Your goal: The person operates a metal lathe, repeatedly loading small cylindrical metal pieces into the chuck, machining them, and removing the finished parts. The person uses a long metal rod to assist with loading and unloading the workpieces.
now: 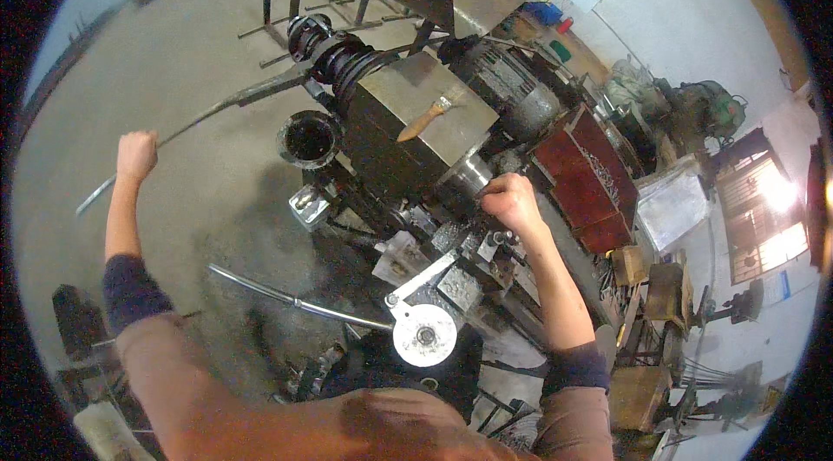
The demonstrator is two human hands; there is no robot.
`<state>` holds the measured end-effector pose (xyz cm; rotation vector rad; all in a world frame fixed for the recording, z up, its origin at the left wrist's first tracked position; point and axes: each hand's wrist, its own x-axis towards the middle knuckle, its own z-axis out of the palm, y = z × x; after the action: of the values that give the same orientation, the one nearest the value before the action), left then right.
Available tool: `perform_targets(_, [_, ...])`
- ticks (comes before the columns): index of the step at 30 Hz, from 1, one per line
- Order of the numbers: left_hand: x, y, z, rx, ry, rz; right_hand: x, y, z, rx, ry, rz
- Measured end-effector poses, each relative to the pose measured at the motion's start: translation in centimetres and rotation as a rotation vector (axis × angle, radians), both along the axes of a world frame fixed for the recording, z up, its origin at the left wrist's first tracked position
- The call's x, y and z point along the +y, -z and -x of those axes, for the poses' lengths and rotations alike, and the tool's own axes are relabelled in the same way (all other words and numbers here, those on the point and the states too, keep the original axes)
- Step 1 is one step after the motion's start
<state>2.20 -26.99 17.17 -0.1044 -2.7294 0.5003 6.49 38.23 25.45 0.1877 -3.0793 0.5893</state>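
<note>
Nearest: round white handwheel (424, 335) at lathe front, untouched. Left hand (136, 155) out at arm's length, fingers wrapped tight round long curved steel lever (186, 129) running to black pulley stack (340, 62). Right hand (512, 200) fisted on small handle by shiny chuck (468, 174). Risks: sleeve near rotating parts; loose paintbrush (429, 116) on gearbox top could vibrate off into pulleys.

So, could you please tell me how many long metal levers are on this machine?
2. One long lever runs up-left, gripped by the left hand; another lever sticks out lower left, untouched. Others may be hidden behind the machine.
</note>
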Motion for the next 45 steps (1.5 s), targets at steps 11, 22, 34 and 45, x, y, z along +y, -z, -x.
perform_targets(11, [13.4,-0.8,3.4,0.550,0.449,-0.506,1.1,0.4,-0.1,0.103,-0.034,-0.008])
perform_targets(22, [26.0,15.1,5.3,-0.587,0.472,-0.058,11.2,-1.5,-16.9,0.384,0.195,0.095])
perform_targets(34, [19.0,7.4,-3.4,-0.589,0.091,-0.610,34.2,7.0,-46.3,0.036,1.239,-0.096])
perform_targets(45, [16.4,9.4,-14.7,-0.239,-0.239,-1.489,40.9,13.7,-61.5,-0.349,1.266,-0.406])
